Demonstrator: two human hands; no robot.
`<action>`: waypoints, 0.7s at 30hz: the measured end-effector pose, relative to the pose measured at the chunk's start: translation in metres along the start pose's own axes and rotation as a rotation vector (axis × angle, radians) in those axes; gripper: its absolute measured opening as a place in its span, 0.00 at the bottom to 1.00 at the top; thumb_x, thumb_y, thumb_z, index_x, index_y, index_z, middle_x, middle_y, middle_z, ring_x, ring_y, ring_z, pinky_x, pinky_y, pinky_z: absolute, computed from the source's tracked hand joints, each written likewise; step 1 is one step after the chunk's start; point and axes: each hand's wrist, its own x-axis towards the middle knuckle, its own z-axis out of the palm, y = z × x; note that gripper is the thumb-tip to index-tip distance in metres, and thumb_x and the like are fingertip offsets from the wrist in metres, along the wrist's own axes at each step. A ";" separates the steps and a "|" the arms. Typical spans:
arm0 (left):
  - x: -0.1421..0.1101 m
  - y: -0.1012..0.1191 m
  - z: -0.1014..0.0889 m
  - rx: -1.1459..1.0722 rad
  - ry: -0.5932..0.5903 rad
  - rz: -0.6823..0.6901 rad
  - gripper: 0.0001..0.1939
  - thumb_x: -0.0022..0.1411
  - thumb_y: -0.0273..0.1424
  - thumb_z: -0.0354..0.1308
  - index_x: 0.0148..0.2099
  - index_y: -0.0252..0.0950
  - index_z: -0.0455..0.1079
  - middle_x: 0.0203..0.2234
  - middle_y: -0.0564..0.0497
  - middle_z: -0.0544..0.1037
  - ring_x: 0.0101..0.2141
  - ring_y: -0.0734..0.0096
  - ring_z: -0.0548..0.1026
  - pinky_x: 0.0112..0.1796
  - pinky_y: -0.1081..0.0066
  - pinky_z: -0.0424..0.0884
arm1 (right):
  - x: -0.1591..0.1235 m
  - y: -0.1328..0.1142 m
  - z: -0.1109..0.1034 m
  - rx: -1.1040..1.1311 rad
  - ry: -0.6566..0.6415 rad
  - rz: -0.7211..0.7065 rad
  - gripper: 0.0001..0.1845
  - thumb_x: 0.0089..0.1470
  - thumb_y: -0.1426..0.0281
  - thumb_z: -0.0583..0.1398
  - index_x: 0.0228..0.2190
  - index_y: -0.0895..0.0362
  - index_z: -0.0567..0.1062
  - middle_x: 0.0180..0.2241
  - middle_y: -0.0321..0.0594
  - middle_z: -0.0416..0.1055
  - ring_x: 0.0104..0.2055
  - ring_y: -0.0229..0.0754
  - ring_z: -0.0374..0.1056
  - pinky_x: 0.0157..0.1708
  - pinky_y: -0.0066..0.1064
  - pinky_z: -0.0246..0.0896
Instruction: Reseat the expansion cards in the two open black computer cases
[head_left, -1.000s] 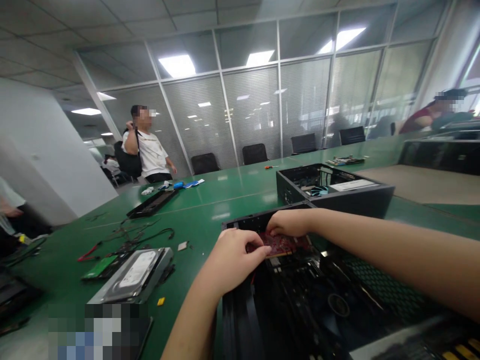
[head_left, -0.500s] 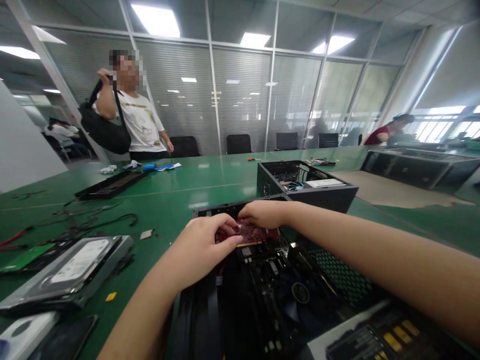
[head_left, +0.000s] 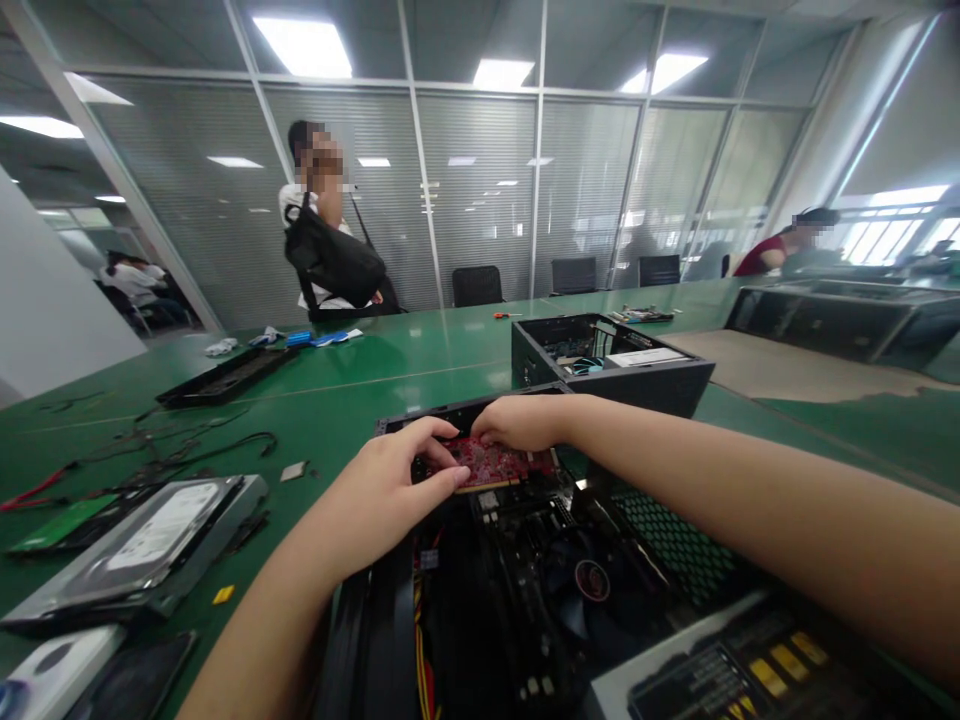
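A red circuit card (head_left: 495, 462) lies flat at the far end of an open black computer case (head_left: 570, 600) right in front of me. My left hand (head_left: 397, 485) grips the card's near left edge with fingers and thumb. My right hand (head_left: 525, 420) is pressed on the card's far edge, fingers curled over it. Below the card I see the motherboard with a round fan (head_left: 592, 580) and yellow cables (head_left: 421, 650).
A hard drive (head_left: 150, 545) and a green board (head_left: 56, 525) lie at the left on the green table (head_left: 360, 400), with loose cables (head_left: 172, 450). Another open case (head_left: 607, 362) stands behind. A person with a black bag (head_left: 330, 262) stands across the table; another sits far right.
The view has shifted and the person across the table has turned and moved right. Both my hands stay on the red card, which now shows more fully and flatter.
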 end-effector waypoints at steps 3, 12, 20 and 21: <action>0.000 0.000 0.000 -0.002 -0.006 0.001 0.17 0.59 0.44 0.55 0.50 0.48 0.66 0.38 0.59 0.79 0.40 0.69 0.74 0.42 0.69 0.65 | 0.000 -0.001 0.000 0.013 -0.006 -0.002 0.17 0.58 0.70 0.50 0.42 0.60 0.75 0.38 0.44 0.74 0.35 0.38 0.65 0.34 0.27 0.53; 0.000 0.002 -0.001 0.001 -0.010 0.014 0.15 0.59 0.42 0.55 0.47 0.45 0.69 0.37 0.56 0.79 0.39 0.67 0.75 0.40 0.69 0.67 | -0.004 -0.008 -0.006 0.041 -0.042 0.037 0.14 0.57 0.70 0.52 0.40 0.60 0.75 0.36 0.43 0.74 0.34 0.37 0.63 0.34 0.26 0.52; -0.001 0.005 -0.002 0.016 -0.005 0.040 0.14 0.59 0.43 0.55 0.43 0.43 0.72 0.37 0.55 0.79 0.39 0.66 0.75 0.40 0.69 0.68 | -0.004 -0.008 -0.005 0.056 -0.057 0.029 0.14 0.57 0.70 0.53 0.40 0.59 0.76 0.37 0.42 0.74 0.35 0.37 0.65 0.35 0.26 0.54; -0.001 0.005 -0.002 0.015 -0.005 0.044 0.14 0.58 0.43 0.55 0.43 0.43 0.72 0.37 0.54 0.79 0.39 0.66 0.75 0.40 0.69 0.68 | -0.004 -0.008 -0.005 0.061 -0.059 0.035 0.14 0.57 0.70 0.53 0.41 0.59 0.76 0.37 0.42 0.74 0.35 0.37 0.65 0.35 0.26 0.54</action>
